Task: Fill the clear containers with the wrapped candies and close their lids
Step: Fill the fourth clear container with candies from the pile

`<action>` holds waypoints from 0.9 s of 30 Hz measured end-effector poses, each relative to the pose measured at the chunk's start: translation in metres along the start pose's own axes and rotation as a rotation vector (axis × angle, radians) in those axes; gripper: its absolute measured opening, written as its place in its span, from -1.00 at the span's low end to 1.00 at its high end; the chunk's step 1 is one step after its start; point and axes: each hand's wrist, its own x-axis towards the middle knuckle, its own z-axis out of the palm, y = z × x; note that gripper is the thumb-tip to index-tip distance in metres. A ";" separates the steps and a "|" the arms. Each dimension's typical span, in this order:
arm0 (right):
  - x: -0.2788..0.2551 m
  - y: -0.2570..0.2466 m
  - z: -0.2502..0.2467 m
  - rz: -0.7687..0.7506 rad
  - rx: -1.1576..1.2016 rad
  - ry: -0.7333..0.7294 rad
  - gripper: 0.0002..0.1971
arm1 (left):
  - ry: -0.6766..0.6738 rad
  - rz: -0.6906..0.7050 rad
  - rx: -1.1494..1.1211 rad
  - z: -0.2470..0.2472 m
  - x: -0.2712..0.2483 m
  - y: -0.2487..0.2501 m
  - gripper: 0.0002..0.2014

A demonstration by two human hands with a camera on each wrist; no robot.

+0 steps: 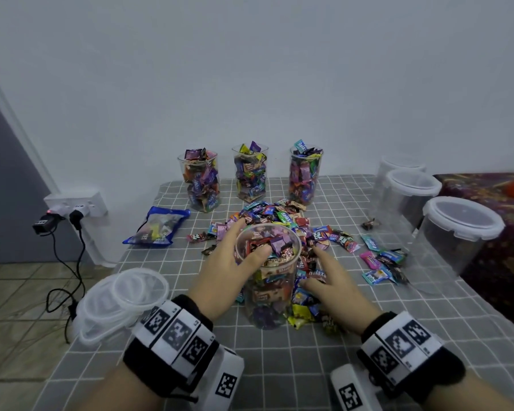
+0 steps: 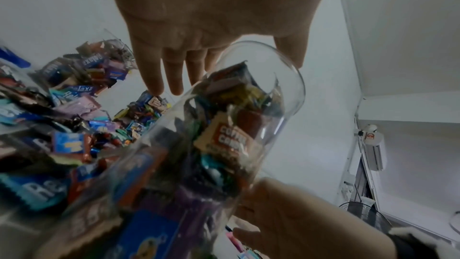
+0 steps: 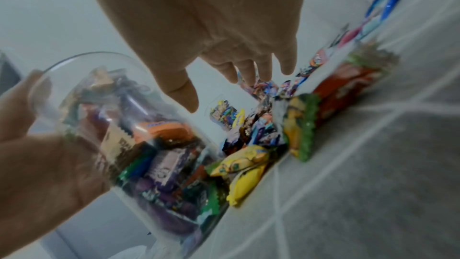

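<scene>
Near container brimming with wrapped candies; three rear containers full.

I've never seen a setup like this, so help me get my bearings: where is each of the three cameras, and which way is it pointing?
Head: worn on the head, looking forward and down at the grey checked tablecloth; both banded wrists, left hand and right hand show.
Left wrist: looks along the left hand at the clear candy-filled container that it holds; the right hand also shows.
Right wrist: looks along the right hand toward the loose wrapped candies on the table.
Shared: all three show that container.
</scene>
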 end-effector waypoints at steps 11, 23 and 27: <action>0.008 0.020 0.000 0.132 -0.646 -0.213 -0.17 | -0.048 0.050 -0.057 0.002 -0.003 -0.005 -0.13; 0.011 0.028 0.005 0.148 -0.647 -0.255 -0.14 | 0.000 0.054 -0.007 0.001 0.008 -0.001 -0.01; 0.011 0.030 0.005 0.134 -0.642 -0.255 -0.14 | -0.004 0.059 -0.096 -0.001 0.025 0.017 -0.20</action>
